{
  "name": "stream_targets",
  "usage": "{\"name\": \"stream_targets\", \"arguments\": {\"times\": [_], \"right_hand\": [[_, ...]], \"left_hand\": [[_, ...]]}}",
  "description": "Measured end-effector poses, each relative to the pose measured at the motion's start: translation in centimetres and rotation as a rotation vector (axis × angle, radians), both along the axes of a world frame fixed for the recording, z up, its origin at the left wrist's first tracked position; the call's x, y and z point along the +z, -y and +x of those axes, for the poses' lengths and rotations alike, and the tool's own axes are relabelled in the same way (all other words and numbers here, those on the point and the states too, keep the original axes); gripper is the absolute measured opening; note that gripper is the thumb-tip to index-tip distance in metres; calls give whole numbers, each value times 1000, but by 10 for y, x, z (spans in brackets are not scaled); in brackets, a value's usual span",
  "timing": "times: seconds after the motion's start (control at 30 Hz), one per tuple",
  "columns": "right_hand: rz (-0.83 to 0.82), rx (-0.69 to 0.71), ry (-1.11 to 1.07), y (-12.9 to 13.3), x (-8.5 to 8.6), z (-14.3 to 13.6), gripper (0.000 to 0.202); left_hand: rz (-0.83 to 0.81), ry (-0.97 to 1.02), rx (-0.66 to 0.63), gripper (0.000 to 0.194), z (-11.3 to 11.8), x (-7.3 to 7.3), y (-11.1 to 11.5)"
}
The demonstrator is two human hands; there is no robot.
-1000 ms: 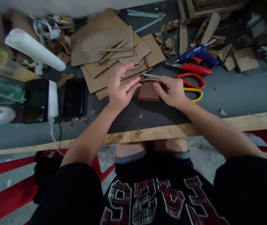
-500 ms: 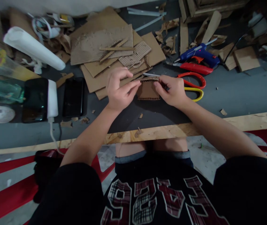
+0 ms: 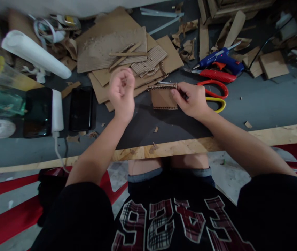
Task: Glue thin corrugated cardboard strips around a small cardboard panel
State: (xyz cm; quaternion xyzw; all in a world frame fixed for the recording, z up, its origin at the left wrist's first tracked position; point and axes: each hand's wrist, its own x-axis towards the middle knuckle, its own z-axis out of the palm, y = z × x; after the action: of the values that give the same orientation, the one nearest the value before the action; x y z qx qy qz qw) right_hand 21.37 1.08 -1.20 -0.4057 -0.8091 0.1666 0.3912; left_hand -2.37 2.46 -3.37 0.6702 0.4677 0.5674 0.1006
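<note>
Pinching a small cardboard piece (image 3: 162, 98) by its far right corner with the right hand (image 3: 191, 99), thumb on the flat face and fingers folded behind. Holding the piece over the middle of the tabletop (image 3: 268, 101), near the cardboard stack (image 3: 111, 42), with wavy edging along both the far side and the near side. Apart from the piece, raising the left hand (image 3: 122, 92) with fingers curled inward, in front of the stack; impossible to tell whether fully closed or with something small inside. By the look of it, in the middle of handling the far edging, with only the right hand bearing the piece. Likely calling for a light, steady pinch at the corner, so as not to crush the wavy edging, and for a check of the free left end. Just beyond the right wrist, scissors (image 3: 224, 104) with one red and one yellow handle loop, partly covered by the hand; farther off, a red cutter (image 3: 216, 75) beside a blue glue gun (image 3: 224, 61). Hard to make out: the underside of the piece, the right fingertips behind the corner, any glue along the edging, and most of the scissor blades.
</note>
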Motion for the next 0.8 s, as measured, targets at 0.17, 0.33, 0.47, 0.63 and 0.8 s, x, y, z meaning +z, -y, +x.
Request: {"name": "stream_targets", "arguments": {"times": [0.17,0.33,0.47,0.63,0.8], "right_hand": [[-3,-4,11,0,0,0,44],[12,-4,19,0,0,1,45],[5,1,26,0,1,1,41],[20,23,10,0,2,0,36],[31,23,6,0,2,0,34]], "left_hand": [[-31,223,96,38,-24,-18,-24],[-137,332,136,49,-20,-22,-26],[-152,180,82,47,-8,-18,-17],[-128,62,-56,50,1,-10,-4],[-179,136,-87,46,9,-3,4]]}}
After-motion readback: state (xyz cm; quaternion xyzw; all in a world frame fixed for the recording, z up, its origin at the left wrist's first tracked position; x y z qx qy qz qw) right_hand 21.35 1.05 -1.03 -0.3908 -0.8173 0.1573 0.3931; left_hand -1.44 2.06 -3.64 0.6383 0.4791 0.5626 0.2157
